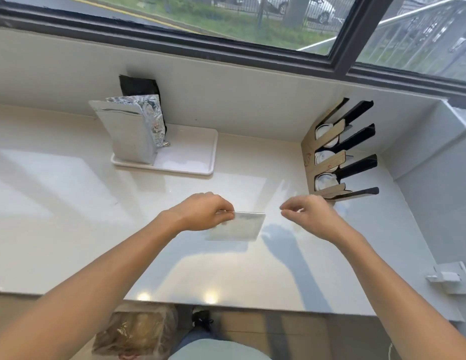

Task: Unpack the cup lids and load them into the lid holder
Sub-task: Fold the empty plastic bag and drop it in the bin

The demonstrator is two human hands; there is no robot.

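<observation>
White glossy table underneath; brown-and-black cardboard lid holder at right, white lids already slotted. Clear thin plastic wrapper pinched in left hand; right hand curled, seemingly empty. Best kept taut, peeled slowly.
</observation>
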